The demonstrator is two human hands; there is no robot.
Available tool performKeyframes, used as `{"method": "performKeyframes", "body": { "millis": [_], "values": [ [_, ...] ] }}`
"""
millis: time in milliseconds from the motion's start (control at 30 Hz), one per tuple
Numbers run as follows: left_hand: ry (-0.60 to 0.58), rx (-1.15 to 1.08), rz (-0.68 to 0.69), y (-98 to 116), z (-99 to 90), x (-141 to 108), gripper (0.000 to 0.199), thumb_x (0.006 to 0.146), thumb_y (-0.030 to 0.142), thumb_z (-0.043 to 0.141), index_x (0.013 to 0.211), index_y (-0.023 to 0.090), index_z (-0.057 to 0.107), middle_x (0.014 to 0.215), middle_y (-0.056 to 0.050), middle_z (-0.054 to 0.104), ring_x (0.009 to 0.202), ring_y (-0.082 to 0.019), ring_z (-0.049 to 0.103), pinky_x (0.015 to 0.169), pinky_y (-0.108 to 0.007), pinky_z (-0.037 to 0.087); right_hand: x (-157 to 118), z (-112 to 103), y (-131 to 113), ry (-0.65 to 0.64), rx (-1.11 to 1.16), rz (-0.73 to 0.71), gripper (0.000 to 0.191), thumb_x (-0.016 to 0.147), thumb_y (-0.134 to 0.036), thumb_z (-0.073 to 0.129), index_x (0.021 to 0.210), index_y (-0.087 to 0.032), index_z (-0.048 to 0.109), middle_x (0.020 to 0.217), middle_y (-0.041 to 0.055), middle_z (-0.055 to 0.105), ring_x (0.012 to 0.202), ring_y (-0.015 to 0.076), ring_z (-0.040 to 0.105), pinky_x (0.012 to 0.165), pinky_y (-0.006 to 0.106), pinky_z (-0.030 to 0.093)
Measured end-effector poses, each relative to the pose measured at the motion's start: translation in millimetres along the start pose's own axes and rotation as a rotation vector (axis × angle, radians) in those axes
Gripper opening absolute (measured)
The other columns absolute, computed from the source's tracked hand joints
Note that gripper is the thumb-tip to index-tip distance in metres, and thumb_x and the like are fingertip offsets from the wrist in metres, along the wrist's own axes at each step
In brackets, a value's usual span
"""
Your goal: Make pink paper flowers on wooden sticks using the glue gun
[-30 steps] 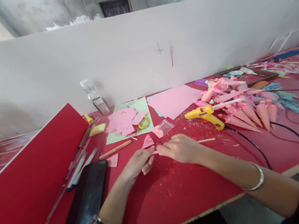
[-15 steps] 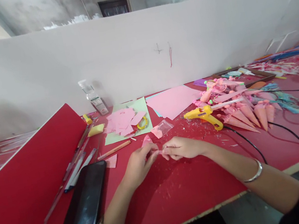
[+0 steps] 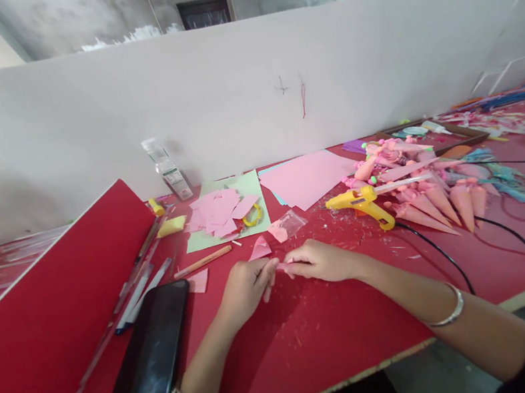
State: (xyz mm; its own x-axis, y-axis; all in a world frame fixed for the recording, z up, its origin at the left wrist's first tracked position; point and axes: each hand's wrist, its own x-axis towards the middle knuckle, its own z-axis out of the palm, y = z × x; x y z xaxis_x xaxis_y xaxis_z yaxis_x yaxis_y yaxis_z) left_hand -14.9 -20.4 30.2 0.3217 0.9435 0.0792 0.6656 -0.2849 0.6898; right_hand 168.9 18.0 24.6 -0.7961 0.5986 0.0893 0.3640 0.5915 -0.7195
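Observation:
Between my two hands, over the red table [image 3: 319, 342], is a small pink paper piece [image 3: 282, 265]. My left hand [image 3: 246, 291] pinches its left end, and my right hand [image 3: 322, 260] holds the right end with curled fingers. Just behind my left hand lies a folded pink paper [image 3: 260, 247]. A small clear bag [image 3: 292, 222] with a pink piece beside it lies behind my hands. The yellow glue gun [image 3: 363, 204] rests to the right, by a pile of pink paper cones [image 3: 419, 203].
On the left are a black phone [image 3: 149, 359], pens, a wooden stick [image 3: 203, 261] and a slanted red board [image 3: 62, 326]. Pink cut papers [image 3: 217, 211], larger pink sheets [image 3: 310, 178] and a clear bottle [image 3: 171, 175] stand or lie farther back. A black cord [image 3: 440, 253] runs right.
My fingers have shifted around the small piece, and more of the folded pink paper shows behind my left hand. The whole view has moved slightly.

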Motion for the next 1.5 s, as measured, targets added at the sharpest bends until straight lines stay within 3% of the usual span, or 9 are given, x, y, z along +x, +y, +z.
{"method": "performKeyframes", "body": {
  "millis": [267, 433, 567, 700, 800, 900, 1033, 1233, 1500],
  "values": [
    [-0.112, -0.38, -0.249, -1.1, 3.8, 2.6, 0.043, 0.081, 0.045, 0.031, 0.051, 0.017, 0.043, 0.028, 0.006, 0.041, 0.03, -0.007, 0.033, 0.042, -0.018, 0.029, 2.5, 5.6, 2.2, 0.152, -0.675, -0.069, 0.038, 0.089, -0.038, 0.029, 0.078, -0.015, 0.057, 0.057, 0.0016, 0.057, 0.049, 0.0091, 0.048, 0.047, 0.023, 0.018],
    [-0.118, -0.507, -0.38, -1.9, 5.0, 4.0, 0.043, 0.079, 0.048, 0.031, 0.048, 0.018, 0.037, 0.024, 0.008, 0.031, 0.026, -0.006, 0.025, 0.036, -0.018, 0.022, 1.3, 7.5, -0.1, 0.182, -0.851, -0.205, 0.033, 0.091, -0.028, 0.027, 0.079, -0.015, 0.055, 0.062, 0.0029, 0.06, 0.055, 0.0113, 0.051, 0.048, 0.025, 0.02],
    [-0.116, -0.403, -0.353, -2.3, 5.9, 3.8, 0.045, 0.081, 0.048, 0.026, 0.05, 0.018, 0.037, 0.027, 0.007, 0.032, 0.026, -0.006, 0.026, 0.036, -0.019, 0.022, 0.0, 6.4, -3.1, 0.198, -0.755, -0.175, 0.032, 0.09, -0.027, 0.028, 0.08, -0.015, 0.056, 0.065, 0.0032, 0.06, 0.057, 0.0112, 0.052, 0.049, 0.023, 0.023],
    [0.026, -0.034, -0.045, -0.3, 3.5, 2.1, 0.039, 0.084, 0.04, 0.028, 0.062, 0.017, 0.05, 0.052, 0.0, 0.054, 0.048, -0.011, 0.048, 0.051, -0.021, 0.033, -1.1, -1.0, -5.5, 0.189, -0.381, -0.091, 0.033, 0.088, -0.033, 0.033, 0.076, -0.015, 0.059, 0.063, 0.001, 0.058, 0.057, 0.009, 0.049, 0.052, 0.02, 0.026],
    [0.051, 0.144, 0.131, 0.4, -0.6, 1.1, 0.03, 0.084, 0.035, 0.032, 0.077, 0.018, 0.055, 0.074, -0.002, 0.058, 0.067, -0.014, 0.051, 0.06, -0.021, 0.033, -2.0, -6.3, -5.8, 0.105, -0.069, -0.027, 0.036, 0.088, -0.034, 0.032, 0.077, -0.013, 0.059, 0.054, -0.0021, 0.05, 0.049, 0.0067, 0.044, 0.049, 0.018, 0.027],
    [0.025, 0.164, 0.141, -1.0, -2.3, 1.1, 0.033, 0.084, 0.035, 0.031, 0.068, 0.017, 0.052, 0.063, 0.0, 0.053, 0.058, -0.012, 0.046, 0.055, -0.021, 0.031, -1.8, -7.2, -4.3, 0.063, 0.016, -0.019, 0.034, 0.086, -0.035, 0.034, 0.079, -0.012, 0.06, 0.054, -0.0028, 0.048, 0.049, 0.0065, 0.042, 0.049, 0.017, 0.027],
    [0.029, -0.004, 0.036, -2.7, 2.9, 1.5, 0.04, 0.083, 0.04, 0.031, 0.054, 0.017, 0.044, 0.045, 0.004, 0.043, 0.044, -0.009, 0.04, 0.047, -0.019, 0.029, 0.1, -4.8, -1.3, 0.118, -0.144, -0.053, 0.036, 0.085, -0.037, 0.037, 0.07, -0.013, 0.06, 0.056, -0.0014, 0.051, 0.053, 0.0076, 0.043, 0.05, 0.019, 0.024],
    [-0.079, -0.405, -0.333, -2.2, 13.1, 3.9, 0.043, 0.079, 0.05, 0.03, 0.051, 0.018, 0.036, 0.031, 0.008, 0.033, 0.025, -0.006, 0.029, 0.031, -0.018, 0.022, 1.1, -2.0, 1.2, 0.179, -0.416, -0.075, 0.037, 0.087, -0.037, 0.035, 0.072, -0.015, 0.061, 0.062, 0.0021, 0.059, 0.058, 0.0096, 0.049, 0.053, 0.021, 0.025],
    [-0.082, -0.746, -0.434, 2.8, 12.4, 3.3, 0.037, 0.077, 0.044, 0.041, 0.053, 0.016, 0.041, 0.032, 0.008, 0.038, 0.025, -0.004, 0.033, 0.031, -0.016, 0.022, 1.2, 1.4, 3.5, 0.236, -0.712, -0.167, 0.037, 0.089, -0.035, 0.029, 0.077, -0.017, 0.059, 0.065, 0.0019, 0.061, 0.055, 0.0094, 0.05, 0.05, 0.023, 0.02]
  ]
}}
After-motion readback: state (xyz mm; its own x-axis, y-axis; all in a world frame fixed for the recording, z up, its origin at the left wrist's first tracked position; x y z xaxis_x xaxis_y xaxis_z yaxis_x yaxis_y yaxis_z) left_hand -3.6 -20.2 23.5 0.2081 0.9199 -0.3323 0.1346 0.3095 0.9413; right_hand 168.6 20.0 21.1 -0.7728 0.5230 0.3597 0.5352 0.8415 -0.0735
